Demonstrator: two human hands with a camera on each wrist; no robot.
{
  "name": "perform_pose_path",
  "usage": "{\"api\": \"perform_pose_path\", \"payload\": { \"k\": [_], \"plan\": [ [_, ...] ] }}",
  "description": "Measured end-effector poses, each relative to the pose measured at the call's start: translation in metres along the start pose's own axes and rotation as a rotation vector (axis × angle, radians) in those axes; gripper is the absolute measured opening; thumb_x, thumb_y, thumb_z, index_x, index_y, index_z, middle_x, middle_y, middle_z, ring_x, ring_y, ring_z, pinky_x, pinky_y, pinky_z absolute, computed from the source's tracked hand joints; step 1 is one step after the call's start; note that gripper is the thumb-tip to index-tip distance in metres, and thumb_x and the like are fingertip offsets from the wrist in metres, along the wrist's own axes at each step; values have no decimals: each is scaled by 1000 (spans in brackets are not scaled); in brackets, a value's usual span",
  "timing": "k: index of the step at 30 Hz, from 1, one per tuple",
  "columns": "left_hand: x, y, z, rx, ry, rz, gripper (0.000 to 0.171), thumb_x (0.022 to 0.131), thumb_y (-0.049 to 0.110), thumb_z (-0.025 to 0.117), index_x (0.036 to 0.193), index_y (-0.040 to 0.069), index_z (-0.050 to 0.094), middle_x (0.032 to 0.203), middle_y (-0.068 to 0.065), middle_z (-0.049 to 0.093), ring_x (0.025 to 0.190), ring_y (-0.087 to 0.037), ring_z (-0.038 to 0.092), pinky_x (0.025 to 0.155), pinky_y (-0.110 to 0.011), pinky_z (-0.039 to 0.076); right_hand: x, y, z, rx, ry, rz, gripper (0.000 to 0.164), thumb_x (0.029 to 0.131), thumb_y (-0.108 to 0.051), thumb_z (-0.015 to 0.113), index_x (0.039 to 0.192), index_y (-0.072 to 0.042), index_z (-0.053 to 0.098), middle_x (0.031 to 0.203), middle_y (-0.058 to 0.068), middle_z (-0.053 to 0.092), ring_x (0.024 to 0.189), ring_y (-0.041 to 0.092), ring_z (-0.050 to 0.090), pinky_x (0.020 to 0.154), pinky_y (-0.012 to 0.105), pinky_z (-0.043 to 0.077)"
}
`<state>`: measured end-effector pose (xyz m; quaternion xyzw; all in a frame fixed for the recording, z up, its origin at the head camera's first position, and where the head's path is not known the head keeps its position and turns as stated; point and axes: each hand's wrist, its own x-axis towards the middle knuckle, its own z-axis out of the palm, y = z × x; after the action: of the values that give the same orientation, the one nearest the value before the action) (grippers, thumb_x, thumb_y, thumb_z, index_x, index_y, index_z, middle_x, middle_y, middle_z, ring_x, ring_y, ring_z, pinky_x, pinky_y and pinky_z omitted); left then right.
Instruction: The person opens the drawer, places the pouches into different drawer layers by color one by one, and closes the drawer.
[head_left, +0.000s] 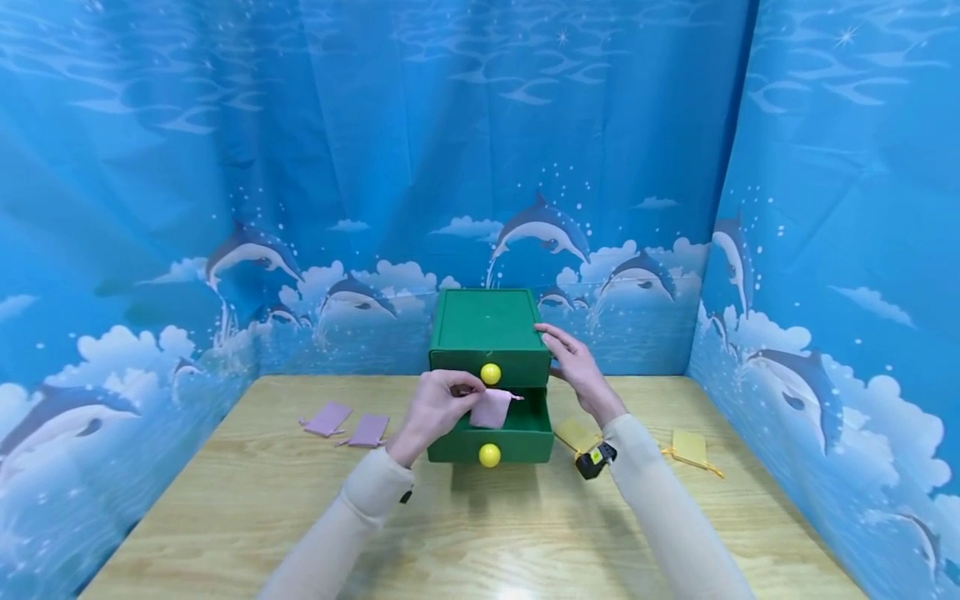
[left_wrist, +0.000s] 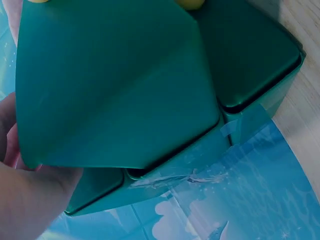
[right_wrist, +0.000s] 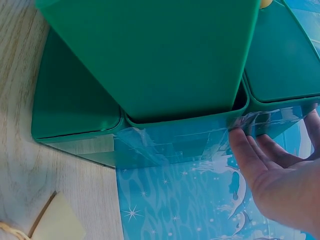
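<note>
A green drawer cabinet (head_left: pixel 487 321) with yellow knobs stands on the table. Its middle drawer (head_left: pixel 457 447) is pulled out, between an upper and a lower one that are closed. My left hand (head_left: pixel 442 406) pinches a small pink drawstring pouch (head_left: pixel 491 410) by its top edge, and the pouch hangs over the open drawer. In the left wrist view the left hand (left_wrist: pixel 35 195) is beside the drawer's wall, with the pouch mostly hidden. My right hand (head_left: pixel 581 371) rests its extended fingers against the cabinet's right side; its fingertips (right_wrist: pixel 239 137) touch that side in the right wrist view.
Two purple pouches (head_left: pixel 327 418) lie on the table (head_left: pixel 300 492) left of the cabinet. To the right lie a yellow pouch (head_left: pixel 689 447) and a second one (head_left: pixel 576 435) partly behind the right wrist. A dolphin-print curtain (head_left: pixel 375 167) hangs behind and along both sides.
</note>
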<state>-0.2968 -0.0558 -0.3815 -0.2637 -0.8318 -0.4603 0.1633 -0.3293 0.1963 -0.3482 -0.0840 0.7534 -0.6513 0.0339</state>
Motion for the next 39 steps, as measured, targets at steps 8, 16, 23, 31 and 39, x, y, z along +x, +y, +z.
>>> {"api": "perform_pose_path", "payload": {
  "k": [8,16,23,31,39],
  "plan": [
    [2,5,6,77,-93,-12,7,84,6,76,84,12,79,84,1,74,71,-7,62,64,-21,55,0,1,0,7,3,1,46,106,-38,42,149,-23,42,161,6,28,145,35,32,112,56,36],
    [6,6,14,140,-146,8,8,85,4,74,86,10,79,85,-2,75,72,-7,67,64,-18,55,-1,1,1,2,-6,-4,46,106,-38,41,149,-24,42,161,5,26,146,35,30,112,56,35],
    [10,6,20,180,-208,7,8,88,5,72,91,9,79,89,-4,75,78,-10,70,69,-20,56,-3,1,1,2,-4,-17,46,106,-38,41,149,-23,42,162,5,26,147,35,29,112,56,35],
    [12,5,23,251,-228,9,7,88,10,73,91,10,79,89,-2,75,76,-8,68,68,-20,56,7,11,-2,15,-4,-24,47,106,-37,40,151,-23,40,162,6,26,146,35,29,112,56,35],
    [12,4,22,238,-221,26,7,87,10,74,91,9,79,88,-2,75,77,-9,70,68,-20,56,18,26,-6,3,23,-44,48,103,-47,42,147,-28,44,160,1,29,145,32,32,111,57,36]
  ]
}}
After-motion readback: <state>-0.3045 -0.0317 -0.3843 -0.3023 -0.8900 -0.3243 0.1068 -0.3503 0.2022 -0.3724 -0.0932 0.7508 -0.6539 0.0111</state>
